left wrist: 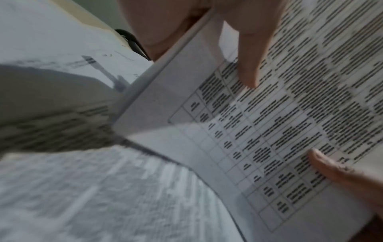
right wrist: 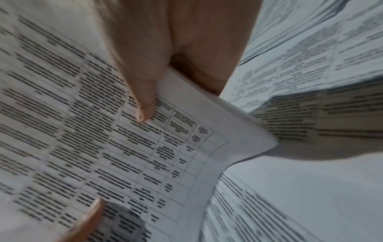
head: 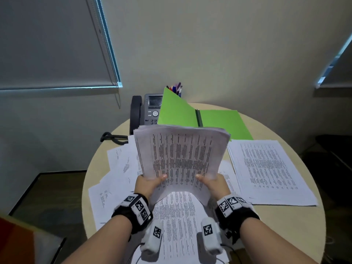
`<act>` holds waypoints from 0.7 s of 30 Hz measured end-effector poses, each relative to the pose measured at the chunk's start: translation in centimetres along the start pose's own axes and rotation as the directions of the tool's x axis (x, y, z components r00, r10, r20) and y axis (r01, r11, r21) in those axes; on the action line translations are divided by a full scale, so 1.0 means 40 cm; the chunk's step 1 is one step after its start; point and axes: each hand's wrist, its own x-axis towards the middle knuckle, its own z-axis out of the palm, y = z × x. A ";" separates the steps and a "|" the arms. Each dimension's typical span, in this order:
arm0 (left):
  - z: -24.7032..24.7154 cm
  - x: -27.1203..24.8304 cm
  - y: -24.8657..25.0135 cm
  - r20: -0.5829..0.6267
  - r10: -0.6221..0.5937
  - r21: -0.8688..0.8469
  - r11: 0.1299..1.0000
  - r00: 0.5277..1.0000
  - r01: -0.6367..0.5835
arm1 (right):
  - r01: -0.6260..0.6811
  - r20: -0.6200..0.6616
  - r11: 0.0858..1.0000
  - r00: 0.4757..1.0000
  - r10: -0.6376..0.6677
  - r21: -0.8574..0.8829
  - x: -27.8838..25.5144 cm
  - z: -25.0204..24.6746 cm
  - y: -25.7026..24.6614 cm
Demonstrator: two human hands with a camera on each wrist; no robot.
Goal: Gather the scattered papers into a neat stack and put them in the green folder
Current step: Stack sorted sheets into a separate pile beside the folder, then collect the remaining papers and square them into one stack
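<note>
Both hands hold a thick stack of printed papers (head: 181,155) lifted above the round table, its near edge bowed. My left hand (head: 150,182) grips its near left corner and my right hand (head: 211,182) its near right corner, thumbs on top. In the left wrist view the left thumb (left wrist: 248,54) presses on the stack (left wrist: 279,122); in the right wrist view the right thumb (right wrist: 143,91) does the same on the stack (right wrist: 103,131). The green folder (head: 219,121) lies open at the table's far side, its left flap raised. Loose printed sheets (head: 270,168) lie on the right, more sheets (head: 118,168) on the left, another sheet (head: 177,225) beneath the hands.
A dark desk phone (head: 146,111) with a coiled cord stands at the far left of the beige round table (head: 285,225). A cup of pens (head: 177,89) shows behind the folder. Window blinds (head: 57,44) hang at the left wall.
</note>
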 end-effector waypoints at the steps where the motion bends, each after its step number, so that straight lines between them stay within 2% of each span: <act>1: 0.016 -0.005 0.012 0.006 0.007 -0.011 1.000 1.000 -0.007 | 0.010 -0.010 1.000 1.000 -0.010 -0.011 0.009 -0.012 -0.007; 6: 0.129 -0.022 0.084 0.118 0.005 -0.063 0.998 0.993 0.003 | 0.007 -0.093 0.993 0.995 -0.018 -0.119 0.067 -0.134 -0.050; 11: 0.297 -0.036 0.105 0.275 0.087 0.156 0.979 0.957 -0.133 | -0.086 -0.173 0.959 0.984 0.040 -0.269 0.115 -0.315 -0.018; 15: 0.429 -0.039 0.097 0.367 0.005 0.353 0.925 0.930 -0.144 | -0.204 -0.237 0.919 0.963 0.127 -0.338 0.134 -0.458 0.029; 21: 0.628 -0.037 0.081 0.398 -0.038 0.352 0.929 0.917 -0.114 | -0.261 -0.333 0.868 0.935 0.119 -0.422 0.173 -0.630 0.060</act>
